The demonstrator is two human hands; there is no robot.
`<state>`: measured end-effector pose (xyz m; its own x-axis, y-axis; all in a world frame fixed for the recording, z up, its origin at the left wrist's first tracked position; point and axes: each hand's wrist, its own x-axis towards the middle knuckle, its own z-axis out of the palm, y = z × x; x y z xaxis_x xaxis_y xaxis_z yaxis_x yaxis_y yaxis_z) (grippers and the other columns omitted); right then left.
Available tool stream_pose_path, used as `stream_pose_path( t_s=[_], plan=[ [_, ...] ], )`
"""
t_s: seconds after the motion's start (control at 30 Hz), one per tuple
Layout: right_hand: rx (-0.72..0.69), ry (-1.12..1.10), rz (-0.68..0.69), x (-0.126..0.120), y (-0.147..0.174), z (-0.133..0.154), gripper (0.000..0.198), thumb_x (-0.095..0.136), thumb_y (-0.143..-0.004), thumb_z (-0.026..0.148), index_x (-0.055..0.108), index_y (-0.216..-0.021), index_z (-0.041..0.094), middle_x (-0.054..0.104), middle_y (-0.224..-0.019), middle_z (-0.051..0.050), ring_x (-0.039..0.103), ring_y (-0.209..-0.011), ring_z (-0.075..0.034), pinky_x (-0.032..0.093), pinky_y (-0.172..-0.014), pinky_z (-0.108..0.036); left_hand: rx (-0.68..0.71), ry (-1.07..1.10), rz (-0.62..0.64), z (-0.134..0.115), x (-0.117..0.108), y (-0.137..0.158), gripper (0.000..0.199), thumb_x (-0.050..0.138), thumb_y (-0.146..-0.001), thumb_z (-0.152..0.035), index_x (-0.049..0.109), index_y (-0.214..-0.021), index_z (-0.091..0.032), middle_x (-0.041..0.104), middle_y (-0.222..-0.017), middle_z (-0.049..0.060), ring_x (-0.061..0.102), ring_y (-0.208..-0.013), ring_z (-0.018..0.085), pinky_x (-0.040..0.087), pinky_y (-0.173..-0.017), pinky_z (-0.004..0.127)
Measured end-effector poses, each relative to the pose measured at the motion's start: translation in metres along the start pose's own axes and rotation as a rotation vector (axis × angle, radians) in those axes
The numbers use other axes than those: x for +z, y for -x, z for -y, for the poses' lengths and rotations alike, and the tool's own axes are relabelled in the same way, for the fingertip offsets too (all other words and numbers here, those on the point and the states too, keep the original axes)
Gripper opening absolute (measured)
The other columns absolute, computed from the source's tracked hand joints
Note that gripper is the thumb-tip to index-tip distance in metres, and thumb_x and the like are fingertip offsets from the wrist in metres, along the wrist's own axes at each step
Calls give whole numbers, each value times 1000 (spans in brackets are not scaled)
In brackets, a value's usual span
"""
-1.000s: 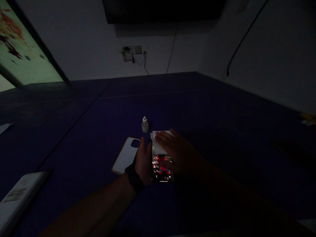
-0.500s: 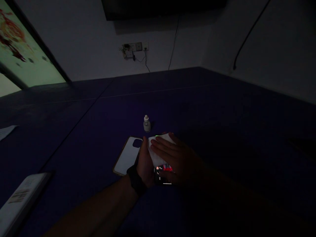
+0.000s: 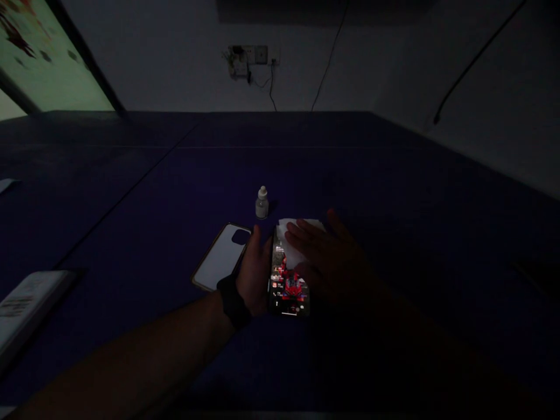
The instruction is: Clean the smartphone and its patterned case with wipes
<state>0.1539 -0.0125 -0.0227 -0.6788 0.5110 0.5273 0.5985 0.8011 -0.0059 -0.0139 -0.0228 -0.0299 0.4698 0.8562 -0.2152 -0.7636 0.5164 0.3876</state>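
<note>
A smartphone (image 3: 291, 294) with a lit screen lies in my left hand (image 3: 254, 271), which grips it along its left edge. My right hand (image 3: 328, 254) holds a white wipe (image 3: 286, 227) against the upper part of the screen, fingers laid over it. The lower screen shows a red picture and icons. Just left of my left hand, a clear phone case (image 3: 221, 256) with a camera cutout rests on the dark blue table (image 3: 175, 192). Beyond the phone, a small dropper bottle (image 3: 262, 204) with a white cap stands upright.
A white box (image 3: 28, 303) lies at the left, with a sheet of paper (image 3: 6, 184) farther back. Wall sockets (image 3: 247, 57) with cables are beyond the table's far edge. The room is dim, and the right side is mostly in shadow.
My right hand has slid the wipe up and to the right on the phone, uncovering more of the lit screen. My view has tilted downward.
</note>
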Motion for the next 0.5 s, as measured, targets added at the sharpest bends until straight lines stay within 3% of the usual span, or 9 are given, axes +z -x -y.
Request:
stream_pose_path(
  t_s=[0.13,0.33,0.5],
  plan=[
    [-91,-41,68,2,-5,5,54,47,-104,44,57,-146,10,60,-150,-16,49,-146,-29,25,-129,-57,2,20,-32,1,1,0,75,29,-103,-68,64,-135,-10,75,-116,18,70,-116,32,51,-104,43],
    [-32,8,24,1,-4,4,50,39,-108,40,60,-142,11,62,-148,-16,53,-143,-29,21,-129,-60,27,41,34,3,0,0,68,37,-101,-68,65,-137,-18,76,-117,14,69,-119,32,50,-105,45],
    [-58,-1,90,2,-2,5,61,35,-108,51,52,-149,10,54,-155,-16,43,-151,-29,25,-129,-58,50,65,-6,2,3,1,72,31,-104,-64,62,-139,-11,74,-119,19,69,-120,33,50,-105,44]
  ],
)
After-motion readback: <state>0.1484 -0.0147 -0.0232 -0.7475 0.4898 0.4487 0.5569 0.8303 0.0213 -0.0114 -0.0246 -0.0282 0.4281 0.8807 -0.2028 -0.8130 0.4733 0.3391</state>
